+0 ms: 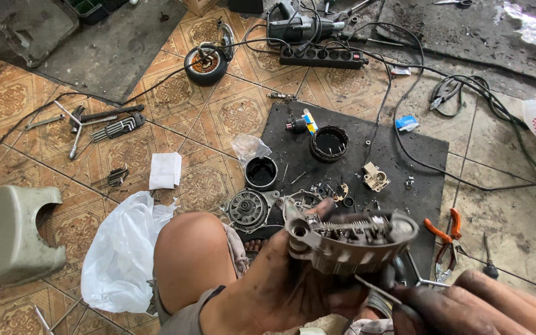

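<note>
Closest to me, my right hand (485, 307) pinches a thin metal pick (383, 291) between closed fingers, its tip under the alternator housing (348, 239). My left hand (280, 282) cups that housing from below, fingers wrapped round its rim, above the near edge of the black mat (404, 155) on the floor. I judge it heavy, rigid cast metal and greasy (so slippery); the ribbed rim offers grip, while the exposed wiring inside looks fragile.
</note>
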